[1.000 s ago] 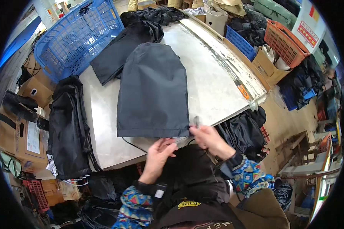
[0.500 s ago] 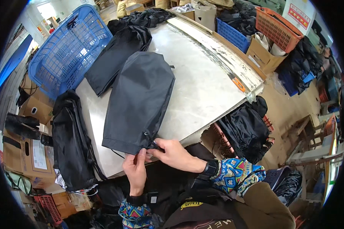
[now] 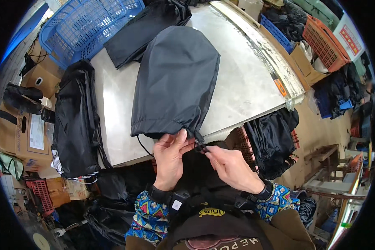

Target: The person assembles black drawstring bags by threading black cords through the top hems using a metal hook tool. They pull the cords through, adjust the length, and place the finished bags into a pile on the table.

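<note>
A black drawstring bag (image 3: 177, 79) lies flat on the pale tabletop (image 3: 241, 87), its hemmed opening toward me at the near edge. My left hand (image 3: 171, 156) pinches the hem near its right corner, thumb on top. Just to the right, my right hand (image 3: 233, 166) is closed on the dark cord (image 3: 201, 146) that comes out at that corner; a small dark piece on it is too blurred to name. A loop of cord (image 3: 143, 143) hangs from the left end of the hem.
Folded black fabric (image 3: 148, 31) lies behind the bag, and another black pile (image 3: 76, 121) drapes over the left edge. A blue plastic basket (image 3: 85, 31) stands at the far left. An orange-handled cutter (image 3: 280, 88) rests at the right edge. Crated black fabric (image 3: 273, 139) sits right, below table level.
My right hand has drawn away to the right from the hem, stretching the cord out. My left hand still grips the hem. The whole view has shifted, so the table appears higher and farther right.
</note>
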The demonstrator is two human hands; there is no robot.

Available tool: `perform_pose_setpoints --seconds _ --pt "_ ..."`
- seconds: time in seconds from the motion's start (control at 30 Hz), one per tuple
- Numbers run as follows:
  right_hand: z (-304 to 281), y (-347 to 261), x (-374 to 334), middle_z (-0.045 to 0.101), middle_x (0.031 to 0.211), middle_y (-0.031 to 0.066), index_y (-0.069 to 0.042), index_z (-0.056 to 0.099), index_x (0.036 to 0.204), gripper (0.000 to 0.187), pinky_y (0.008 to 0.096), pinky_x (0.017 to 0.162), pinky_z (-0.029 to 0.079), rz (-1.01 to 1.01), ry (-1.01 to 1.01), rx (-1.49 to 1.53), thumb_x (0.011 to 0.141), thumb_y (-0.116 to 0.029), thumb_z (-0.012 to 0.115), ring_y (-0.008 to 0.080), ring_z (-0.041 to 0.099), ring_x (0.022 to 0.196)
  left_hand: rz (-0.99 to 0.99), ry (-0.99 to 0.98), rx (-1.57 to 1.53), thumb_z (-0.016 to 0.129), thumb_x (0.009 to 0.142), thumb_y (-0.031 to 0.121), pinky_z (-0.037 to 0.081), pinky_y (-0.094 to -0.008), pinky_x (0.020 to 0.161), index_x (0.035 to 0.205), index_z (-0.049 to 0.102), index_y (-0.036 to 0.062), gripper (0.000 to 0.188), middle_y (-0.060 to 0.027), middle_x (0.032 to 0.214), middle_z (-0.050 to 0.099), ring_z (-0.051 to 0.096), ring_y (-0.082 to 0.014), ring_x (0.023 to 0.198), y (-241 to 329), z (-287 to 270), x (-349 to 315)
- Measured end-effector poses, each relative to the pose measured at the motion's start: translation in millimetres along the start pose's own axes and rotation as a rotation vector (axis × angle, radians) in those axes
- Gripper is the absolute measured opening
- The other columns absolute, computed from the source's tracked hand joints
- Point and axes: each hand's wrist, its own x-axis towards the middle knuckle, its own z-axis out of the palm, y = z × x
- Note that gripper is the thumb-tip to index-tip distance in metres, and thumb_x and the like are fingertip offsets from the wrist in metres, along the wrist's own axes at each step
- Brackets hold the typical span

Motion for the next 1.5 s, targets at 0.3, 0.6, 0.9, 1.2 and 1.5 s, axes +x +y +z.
perform_pose_setpoints --seconds 0.3,0.6,0.9,1.2,1.5 --pt "11 8 3 0.049 0.060 0.0199 0.003 0.055 0.087 0.006 0.0348 0.047 0.040 -0.029 0.047 -0.032 0.088 -0.003 0.054 0.0333 0.050 0.050 0.066 0.001 0.107 0.068 0.084 0.011 0.053 -0.0274 0.070 0.094 0.064 0.0027 0.013 -0.0030 0.085 0.065 0.062 -0.0116 0.076 -5 2 -4" --pt "9 6 14 0.048 0.062 0.0269 0.004 0.051 0.080 0.015 0.0424 0.048 0.038 0.017 -0.014 0.019 0.089 -0.007 0.053 0.0464 0.050 0.064 0.020 -0.144 0.316 0.067 0.085 0.011 0.046 -0.0217 0.070 0.091 0.064 -0.0008 0.013 -0.0036 0.086 0.065 0.057 -0.0061 0.075 -7 -8 -11" --pt "-69 24 -14 0.063 0.074 0.0155 0.002 0.061 0.098 0.014 0.0313 0.058 0.049 0.154 -0.217 -0.084 0.087 -0.007 0.058 0.0258 0.063 0.063 0.202 0.072 0.238 0.061 0.090 0.019 0.046 -0.0264 0.069 0.083 0.062 0.0017 0.018 -0.0046 0.079 0.064 0.058 -0.0112 0.069 29 -37 13" --pt "-24 13 -4 0.063 0.078 0.0168 0.004 0.058 0.105 0.021 0.0308 0.061 0.049 0.137 -0.253 0.013 0.087 -0.006 0.058 0.0229 0.064 0.069 -0.072 -0.073 0.175 0.060 0.090 0.019 0.049 -0.0227 0.051 0.092 0.057 0.0004 0.018 -0.0040 0.072 0.060 0.061 -0.0123 0.066 -3 -13 -9" --pt "-52 12 -22 0.060 0.069 0.0135 0.001 0.063 0.092 0.011 0.0300 0.057 0.046 0.014 -0.253 -0.202 0.088 -0.006 0.056 0.0221 0.058 0.058 0.001 -0.250 0.462 0.055 0.094 0.029 0.043 -0.0199 0.047 0.077 0.059 0.0023 0.031 -0.0020 0.067 0.059 0.052 -0.0072 0.052 -1 -17 -9"
